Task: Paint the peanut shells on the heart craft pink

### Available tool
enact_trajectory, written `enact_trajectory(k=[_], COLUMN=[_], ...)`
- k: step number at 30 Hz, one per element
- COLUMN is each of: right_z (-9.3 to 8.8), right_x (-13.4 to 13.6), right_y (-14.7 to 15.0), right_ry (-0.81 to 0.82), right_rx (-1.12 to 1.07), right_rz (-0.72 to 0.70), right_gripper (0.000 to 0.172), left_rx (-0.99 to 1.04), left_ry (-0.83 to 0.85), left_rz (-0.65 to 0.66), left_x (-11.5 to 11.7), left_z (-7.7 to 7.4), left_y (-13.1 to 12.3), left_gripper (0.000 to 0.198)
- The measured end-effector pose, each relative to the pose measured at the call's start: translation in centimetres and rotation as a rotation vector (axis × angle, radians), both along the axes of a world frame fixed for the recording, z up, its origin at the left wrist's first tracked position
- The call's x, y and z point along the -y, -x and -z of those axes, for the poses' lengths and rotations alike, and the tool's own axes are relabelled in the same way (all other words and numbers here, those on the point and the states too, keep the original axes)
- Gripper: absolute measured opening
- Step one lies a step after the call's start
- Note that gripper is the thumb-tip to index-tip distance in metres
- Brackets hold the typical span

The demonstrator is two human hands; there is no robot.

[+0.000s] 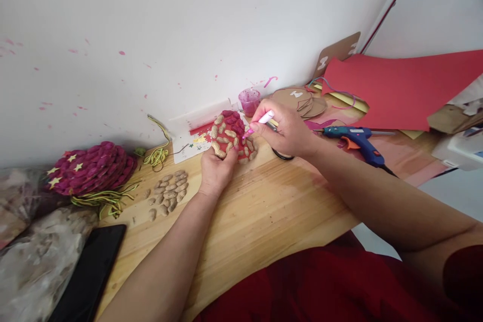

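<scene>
My left hand [219, 168] is closed on the lower left edge of a red disc covered with peanuts [228, 133], tilted up off the table. Some of its peanuts are coloured dark pink at the top right; the others are plain tan. In my right hand [285, 128] is a white-handled paintbrush [266, 116], its pink tip touching or nearly touching the peanuts on the right part of the disc. Behind the disc stands a clear cup with pink paint [249, 101]. Loose peanuts [169, 192] lie on the table left of my left hand.
At left are stacked pink peanut discs with yellow stars [94, 168], green-yellow cord [156, 156], a black phone [92, 271] and plastic bags [41, 261]. A blue glue gun [358, 141], cardboard discs [292, 98] and red paper [400, 88] occupy the right. A wall [188, 35] rises behind.
</scene>
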State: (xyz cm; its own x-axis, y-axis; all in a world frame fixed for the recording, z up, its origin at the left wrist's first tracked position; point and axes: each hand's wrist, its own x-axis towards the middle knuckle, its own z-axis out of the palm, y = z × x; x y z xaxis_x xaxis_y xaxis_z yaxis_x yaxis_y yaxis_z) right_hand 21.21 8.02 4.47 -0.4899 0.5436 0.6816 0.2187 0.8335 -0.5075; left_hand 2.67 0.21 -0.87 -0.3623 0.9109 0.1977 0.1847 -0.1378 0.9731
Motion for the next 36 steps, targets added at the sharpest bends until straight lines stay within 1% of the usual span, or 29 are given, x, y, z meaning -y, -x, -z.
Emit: enact_trajectory(k=[3,6,8,10,13,18,23,26,28,32,36], right_z=[0.4,0.8,1.0,1.0,1.2,1.5,1.8,1.8,1.8,1.8,1.9], right_x=[-0.3,-0.7,-1.0,-1.0,-1.1,-1.4,-1.4,-1.6,-1.7,-1.8,-1.9], right_y=[0.0,0.0,-0.1,-0.1,0.0,0.1,0.1,0.0,-0.1,0.0,0.0], right_ry=[0.046,0.059,0.065,0.092,0.138,0.125,0.199,0.197,0.224,0.288,0.305], right_rx=[0.008,-0.013,-0.032,-0.035,-0.007,-0.034,0.000,-0.014,-0.023,-0.035,-0.039], right_rz=[-0.045,-0.006,0.023,0.006,-0.056,0.010,-0.062,-0.009,0.020,-0.043,0.024], right_gripper=[0.012,0.012,0.011,0.012,0.014,0.012,0.017,0.017,0.017,0.018,0.016], left_rx=[0.128,0.243,0.273,0.278,0.267,0.272,0.275,0.296,0.302,0.301,0.290], left_ry=[0.058,0.085,0.095,0.093,0.088,0.117,0.107,0.120,0.126,0.121,0.128], left_rz=[-0.005,0.015,0.041,0.059,0.065,0.056,0.071,0.055,0.056,0.059,0.043], left_x=[-0.3,-0.5,-0.6,-0.6,-0.6,-0.7,-0.7,-0.6,-0.6,-0.6,-0.6], left_z=[0.3,0.5,0.7,0.8,0.9,0.9,0.7,0.6,0.5,0.5,0.7], left_y=[0.0,0.1,0.1,0.2,0.3,0.4,0.4,0.3,0.2,0.2,0.3], left_gripper=[0.031,0.037,0.039,0.039,0.038,0.040,0.039,0.040,0.041,0.040,0.037])
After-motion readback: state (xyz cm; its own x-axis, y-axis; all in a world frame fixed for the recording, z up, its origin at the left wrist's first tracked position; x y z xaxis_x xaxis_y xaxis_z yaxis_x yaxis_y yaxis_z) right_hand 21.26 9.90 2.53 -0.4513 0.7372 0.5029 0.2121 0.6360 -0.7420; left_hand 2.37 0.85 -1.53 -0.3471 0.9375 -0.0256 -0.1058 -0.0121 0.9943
